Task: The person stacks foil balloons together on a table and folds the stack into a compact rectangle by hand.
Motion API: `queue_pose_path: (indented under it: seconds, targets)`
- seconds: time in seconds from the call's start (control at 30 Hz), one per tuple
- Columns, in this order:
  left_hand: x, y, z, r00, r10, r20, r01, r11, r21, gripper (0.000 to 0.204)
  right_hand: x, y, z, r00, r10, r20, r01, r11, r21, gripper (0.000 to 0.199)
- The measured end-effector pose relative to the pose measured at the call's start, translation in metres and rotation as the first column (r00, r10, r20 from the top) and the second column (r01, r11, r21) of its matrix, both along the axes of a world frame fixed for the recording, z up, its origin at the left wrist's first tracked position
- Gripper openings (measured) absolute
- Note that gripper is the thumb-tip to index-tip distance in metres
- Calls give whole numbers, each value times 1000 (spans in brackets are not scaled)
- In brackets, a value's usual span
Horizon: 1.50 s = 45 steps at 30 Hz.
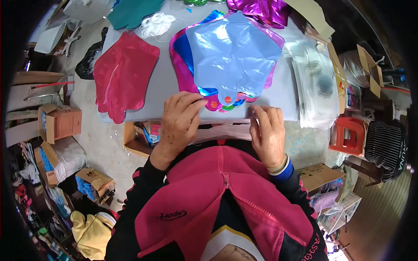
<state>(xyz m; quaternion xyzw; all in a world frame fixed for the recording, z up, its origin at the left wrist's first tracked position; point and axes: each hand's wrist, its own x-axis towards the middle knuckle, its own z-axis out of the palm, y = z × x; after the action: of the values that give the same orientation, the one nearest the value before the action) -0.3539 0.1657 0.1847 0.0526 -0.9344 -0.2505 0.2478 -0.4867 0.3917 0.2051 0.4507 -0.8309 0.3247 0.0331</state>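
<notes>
Far to our left, cardboard boxes (58,123) sit on the floor beside the grey table (156,93). On the table's left part we see a stack of red foil balloons (123,74), flat and uninflated, with a bundle of white string (156,24) beyond it near the far edge.

Our left hand (180,119) rests at the near edge of the table, its fingertips (198,103) touching the necks of the star-shaped foil balloon stack (230,54). The fingers are curled loosely over the edge; we cannot tell whether they pinch a neck or only press on it.

The stack lies at the middle of the table, directly ahead of us, a pale blue star on top and pink and darker blue ones fanned out beneath, their round tabs pointing toward us.

We judge these sheets very light, limp and slick, so they will likely slide over one another and crease or tear if tugged hard. The neck tab at the near edge looks the best place to take one, pinched lightly between thumb and forefinger.

Our right hand (267,132) lies palm down on the near edge just right of the tabs, fingers spread and flat, holding nothing that we can see.

Further right are clear plastic bags (315,87) piled on the table end, then a red plastic stool (348,135) on the floor
</notes>
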Motion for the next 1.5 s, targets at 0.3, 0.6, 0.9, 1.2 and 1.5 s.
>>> queue_pose_path:
  seconds: [0.3,0.6,0.9,1.2,1.5]
  targets:
    - [0,11,-3,998,59,-20,-60,998,-35,38,7,-19,-16,992,26,-125,-18,998,62,52]
    - [-2,14,-5,998,52,-34,-52,999,-15,38,3,-29,-16,989,12,-147,-10,1000,13,42]
    - [-2,13,-2,997,42,-68,-42,999,9,37,-3,-34,-16,988,12,-155,-14,1000,-16,43]
    - [-2,16,-7,997,35,-64,-33,999,33,39,7,-39,-19,983,105,-151,-100,994,40,46]
    - [-1,18,-3,998,54,-20,-55,996,-63,36,-1,-39,-22,978,138,-159,-139,990,4,45]
